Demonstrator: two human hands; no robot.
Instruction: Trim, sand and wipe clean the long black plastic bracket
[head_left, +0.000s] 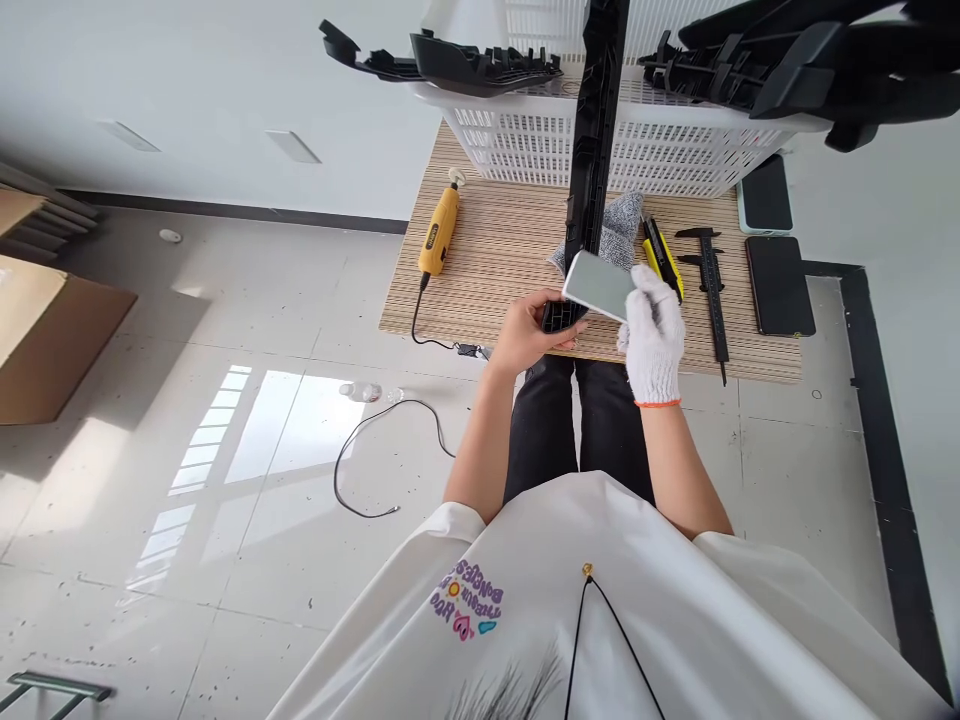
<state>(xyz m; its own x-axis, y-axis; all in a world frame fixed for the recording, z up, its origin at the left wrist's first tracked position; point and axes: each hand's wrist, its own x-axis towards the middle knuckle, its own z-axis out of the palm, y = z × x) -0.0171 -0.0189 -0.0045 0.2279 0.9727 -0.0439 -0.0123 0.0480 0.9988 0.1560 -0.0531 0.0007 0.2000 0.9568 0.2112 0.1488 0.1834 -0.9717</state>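
Note:
My bare left hand (525, 335) is closed around the near end of a long black plastic trim piece (589, 150). The piece runs away from me over the table and up past the white basket. My right hand (654, 335), in a white knitted glove with an orange cuff, grips a flat white pad with a grey-green face (600, 284). This pad is tilted over the near end of the trim, close to my left fingers; whether it touches the trim I cannot tell. Behind it, a crumpled grey cloth (621, 232) lies partly under the trim.
A yellow rotary tool (440, 232) with a cable lies left on the wood-striped table (502, 225). On the right are a yellow utility knife (662, 258), a black caliper (712, 290) and two phones (780, 287). A white basket (517, 140) holding black plastic parts (465, 65) stands behind.

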